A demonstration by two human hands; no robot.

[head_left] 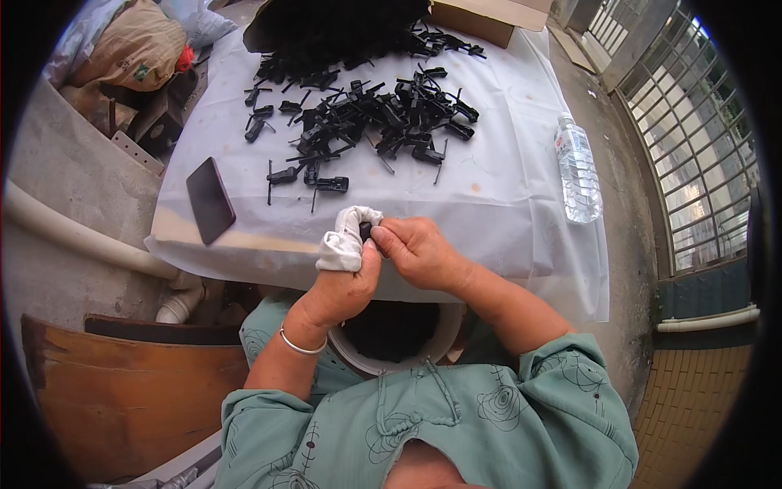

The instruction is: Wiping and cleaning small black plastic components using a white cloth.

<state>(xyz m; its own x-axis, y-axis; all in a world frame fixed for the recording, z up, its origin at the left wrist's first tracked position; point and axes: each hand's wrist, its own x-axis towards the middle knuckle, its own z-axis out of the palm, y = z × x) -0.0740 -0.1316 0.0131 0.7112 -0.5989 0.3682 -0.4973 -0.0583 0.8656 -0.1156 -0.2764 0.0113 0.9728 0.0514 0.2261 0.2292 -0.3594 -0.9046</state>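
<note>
Both hands meet over the near edge of the table, around a small black plastic part. My left hand, its fingers wrapped in white cloth, is closed around the part. From the other side, the bare fingers of my right hand pinch it. Most of the part is hidden by the fingers, so its exact shape cannot be made out. Beyond the hands lies a loose heap of black plastic pieces with thin rods sticking out. One loose piece rests closest to my hands.
A white sheet covers the table. A dark phone lies at left, a clear water bottle at right. Under my hands stands a white-rimmed bucket with dark contents. A cardboard box and a large black mass sit at the back.
</note>
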